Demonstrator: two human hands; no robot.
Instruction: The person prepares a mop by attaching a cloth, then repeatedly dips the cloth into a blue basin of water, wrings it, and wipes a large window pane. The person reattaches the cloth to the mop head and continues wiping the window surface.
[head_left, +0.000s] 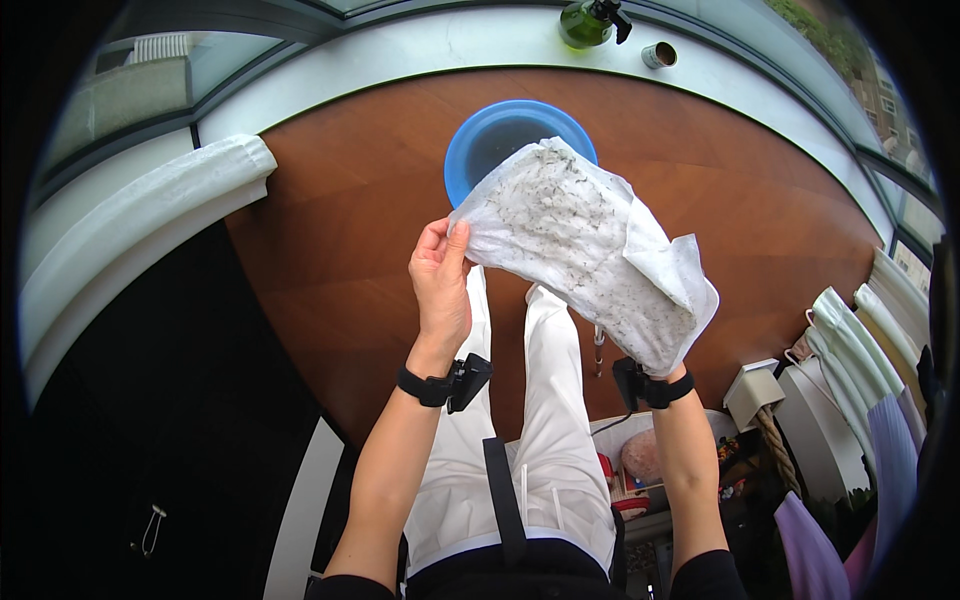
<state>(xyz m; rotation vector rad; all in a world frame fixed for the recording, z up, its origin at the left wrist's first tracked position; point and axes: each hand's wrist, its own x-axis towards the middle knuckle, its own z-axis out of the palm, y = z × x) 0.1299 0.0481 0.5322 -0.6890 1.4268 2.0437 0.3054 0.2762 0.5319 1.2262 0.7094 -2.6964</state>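
A thin white cloth (570, 225), smudged with grey-black dirt and bits of lint, is spread in the air before me. My left hand (442, 262) pinches its left corner between thumb and fingers. The right end of the cloth drapes over my right hand (677, 372) and is held up there; the fingers are hidden under it. One flap is folded over on that side. Behind the cloth stands a round blue basin (459, 157) with dark contents, partly covered from view. Each wrist wears a black strap with a small device.
The basin stands on a brown wood-look floor (360, 202). Along the window ledge (450, 37) are a green spray bottle (585, 26) and a small cup (660, 55). A white curtain (150, 202) is at left. Hanging fabrics (862, 345) and a rope-wrapped post (778, 450) stand at right.
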